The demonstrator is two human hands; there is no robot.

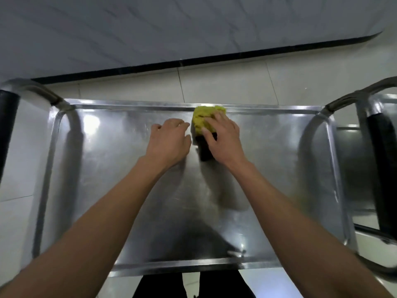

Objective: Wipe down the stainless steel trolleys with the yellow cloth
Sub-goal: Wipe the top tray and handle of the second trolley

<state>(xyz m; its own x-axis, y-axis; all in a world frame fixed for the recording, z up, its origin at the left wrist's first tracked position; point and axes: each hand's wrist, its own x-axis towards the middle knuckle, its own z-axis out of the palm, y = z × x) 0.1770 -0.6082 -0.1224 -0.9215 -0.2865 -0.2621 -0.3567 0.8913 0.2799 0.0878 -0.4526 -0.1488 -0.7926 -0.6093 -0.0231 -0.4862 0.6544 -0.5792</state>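
Near far rim of trolley (279, 160), right hand (223, 136) presses yellow cloth (203, 117), fingers flat; left hand (169, 140) loosely curled, empty. Best: overlapping strokes, firm pressure into corners.

Right hand (223, 136) pressed on yellow cloth (204, 118) near trolley top's (129, 168) far rim | left hand (169, 140) just beside cloth, fingers curled, possibly touching steel | second trolley (365, 151) at right
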